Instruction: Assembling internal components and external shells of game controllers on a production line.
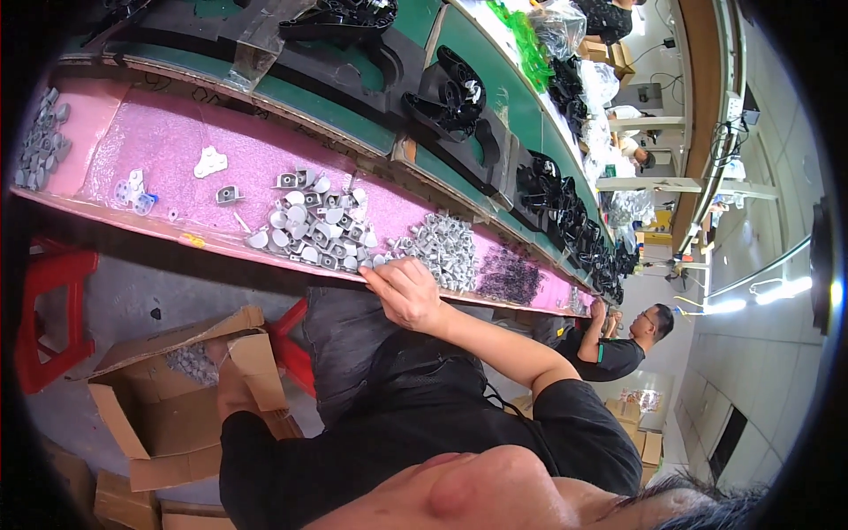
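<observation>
My right hand (408, 296), fingers curled, lies at the near edge of the pink-lined tray (163, 132), beside heaped grey plastic parts (296, 215); my left (218, 352) is inside the cardboard box (117, 420). I cannot tell either grip.

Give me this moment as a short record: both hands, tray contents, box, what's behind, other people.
Left hand: in the box, by gray parts; grip hidden
Right hand: at the tray's near rim, beside gray caps; grip unclear
Tray: pink-lined; gray caps, small gray pieces, black pieces
Box: cardboard, open
Behind: black assemblies
Others: co-worker farther along, right
</observation>
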Demonstrator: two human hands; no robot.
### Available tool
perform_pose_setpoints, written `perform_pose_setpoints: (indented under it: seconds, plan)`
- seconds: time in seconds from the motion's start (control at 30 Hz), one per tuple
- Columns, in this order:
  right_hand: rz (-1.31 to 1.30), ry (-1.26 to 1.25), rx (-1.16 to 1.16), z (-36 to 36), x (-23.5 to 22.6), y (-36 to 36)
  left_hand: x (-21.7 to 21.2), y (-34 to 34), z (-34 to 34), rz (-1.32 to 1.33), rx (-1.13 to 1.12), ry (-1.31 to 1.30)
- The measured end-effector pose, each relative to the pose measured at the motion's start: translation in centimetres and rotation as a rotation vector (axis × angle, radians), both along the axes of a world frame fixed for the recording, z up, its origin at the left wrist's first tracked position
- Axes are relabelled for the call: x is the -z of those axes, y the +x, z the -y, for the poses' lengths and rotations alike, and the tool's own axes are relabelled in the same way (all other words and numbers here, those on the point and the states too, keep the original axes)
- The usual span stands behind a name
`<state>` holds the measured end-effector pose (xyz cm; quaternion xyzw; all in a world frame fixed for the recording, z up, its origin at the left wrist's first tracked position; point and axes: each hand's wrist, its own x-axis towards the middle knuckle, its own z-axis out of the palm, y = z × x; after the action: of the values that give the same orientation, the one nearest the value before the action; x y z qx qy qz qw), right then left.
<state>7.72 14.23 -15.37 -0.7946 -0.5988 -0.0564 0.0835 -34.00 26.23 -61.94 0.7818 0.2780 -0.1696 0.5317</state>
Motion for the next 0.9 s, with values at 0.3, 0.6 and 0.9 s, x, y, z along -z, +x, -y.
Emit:
perform_pose_setpoints:
  seconds: [0.3,0.6,0.9]
  plan:
    - [-0.010,0.015,0.006,0.1,-0.2,0.0,0.0,-1.9,-0.8,-0.040,0.008,0.077]
    - [-0.047,0.092,-0.007,0.1,0.2,-0.1,0.9,3.5,-3.1,-0.096,-0.027,0.225]
    - [-0.086,0.121,0.006,0.4,0.4,-0.2,-0.4,-4.5,-5.4,-0.182,-0.062,0.377]
